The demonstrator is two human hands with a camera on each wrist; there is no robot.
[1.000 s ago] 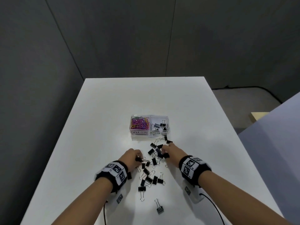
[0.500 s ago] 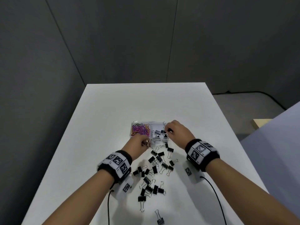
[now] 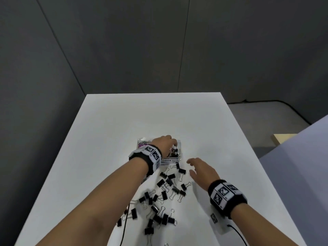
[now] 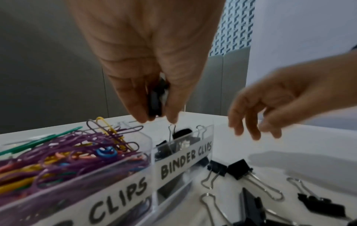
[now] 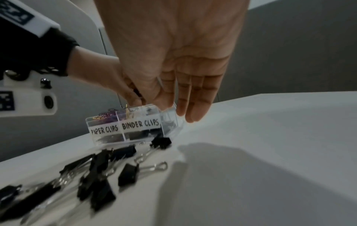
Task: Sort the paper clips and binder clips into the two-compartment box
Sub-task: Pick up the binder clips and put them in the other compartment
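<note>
- Leftmost, at about 11 o'clock from the heap of loose clips, the clear two-compartment box (image 3: 178,147) stands on the white table (image 3: 110,125); its front labels read "PAPER CLIPS" and "BINDER CLIPS" in the right wrist view.
- Inside its left compartment lie the coloured paper clips (image 4: 63,154), mostly purple with yellow, green and blue among them.
- Over the right compartment hangs the left hand (image 3: 164,143), fingers pointing down; in the left wrist view the thumb and fingers (image 4: 133,97) pinch a black binder clip (image 4: 155,100) just above the rim.
- Below it, the right compartment already holds several black binder clips (image 4: 181,137) with silver wire handles sticking up.
- Around the left wrist sits a black band with white marker tiles (image 3: 150,153).
- At 6 o'clock from the box, loose binder clips (image 3: 166,192) are scattered over the table toward the near edge, a few touching or overlapping; the nearest one (image 5: 161,142) lies just beside the box's front wall.
- At 4 o'clock from the box the right hand (image 3: 200,172) hovers above the table, fingers loose and slightly spread, holding nothing; its shadow falls on the table beneath.
- Farther right, the right wrist carries a matching marker band (image 3: 225,194), with a thin black cable (image 3: 237,233) trailing toward 6 o'clock.
</note>
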